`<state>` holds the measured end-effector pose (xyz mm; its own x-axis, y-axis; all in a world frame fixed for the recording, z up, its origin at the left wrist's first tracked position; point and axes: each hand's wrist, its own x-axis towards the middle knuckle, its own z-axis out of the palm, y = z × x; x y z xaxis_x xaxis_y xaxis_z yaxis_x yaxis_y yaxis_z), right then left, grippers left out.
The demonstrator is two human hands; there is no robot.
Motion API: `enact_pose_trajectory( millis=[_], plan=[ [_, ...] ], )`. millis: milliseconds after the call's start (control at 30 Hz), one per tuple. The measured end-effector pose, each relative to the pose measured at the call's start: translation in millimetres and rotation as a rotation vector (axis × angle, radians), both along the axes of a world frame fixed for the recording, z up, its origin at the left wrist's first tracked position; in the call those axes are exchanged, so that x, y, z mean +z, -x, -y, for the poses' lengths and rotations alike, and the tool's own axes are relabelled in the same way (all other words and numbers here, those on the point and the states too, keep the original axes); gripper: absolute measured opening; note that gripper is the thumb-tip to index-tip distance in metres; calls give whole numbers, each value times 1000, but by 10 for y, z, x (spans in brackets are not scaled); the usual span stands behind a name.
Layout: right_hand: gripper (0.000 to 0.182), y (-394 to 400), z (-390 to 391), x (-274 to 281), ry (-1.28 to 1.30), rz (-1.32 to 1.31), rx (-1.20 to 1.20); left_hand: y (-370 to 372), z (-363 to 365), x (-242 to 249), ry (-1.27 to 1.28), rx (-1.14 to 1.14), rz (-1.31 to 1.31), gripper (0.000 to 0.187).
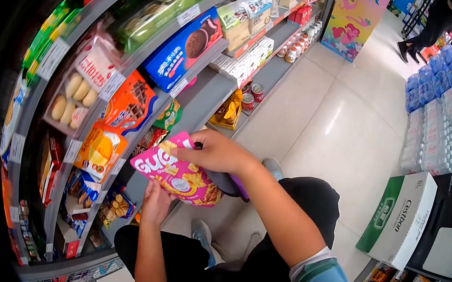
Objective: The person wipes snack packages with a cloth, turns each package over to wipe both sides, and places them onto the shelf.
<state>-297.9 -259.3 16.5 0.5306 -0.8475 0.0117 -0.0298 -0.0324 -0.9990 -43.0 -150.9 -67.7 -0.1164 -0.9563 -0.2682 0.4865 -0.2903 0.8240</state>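
Observation:
A pink snack bag (191, 178) with "GUGU"-like white lettering and yellow snack pictures is held at a tilt before the shelf. My left hand (156, 202) pinches its lower left edge. From above, my right hand (214, 152) grips the bag's upper edge, fingers lying across the front. A dark object with a purple edge (236, 189) shows behind the bag under my right wrist; most of it is hidden, so its kind cannot be told. Beside the bag, the lower shelf carries a green snack packet (169, 114) and a blue biscuit packet (118, 207).
Shelves at left hold a blue cookie box (183, 48), orange packets (130, 102) and bread packs (80, 90). Cans (253, 93) stand on the bottom shelf. To the right are a white-green carton (398, 217) and wrapped water bottles (430, 135). A person's legs (427, 30) show far off.

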Motion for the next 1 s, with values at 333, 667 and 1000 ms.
enact_pose_trajectory(
  millis=[333, 667, 1000],
  plan=[
    [44, 320, -166, 174, 193, -320, -69, 50, 166, -106, -72, -204, -92, 51],
    [30, 401, -268, 137, 271, -630, -434, 250, 159, -101, -194, -298, 218, 36],
    [26, -149, -844, 211, 409, -492, -300, 540, 869, 331, -120, 155, 375, 43]
  ],
)
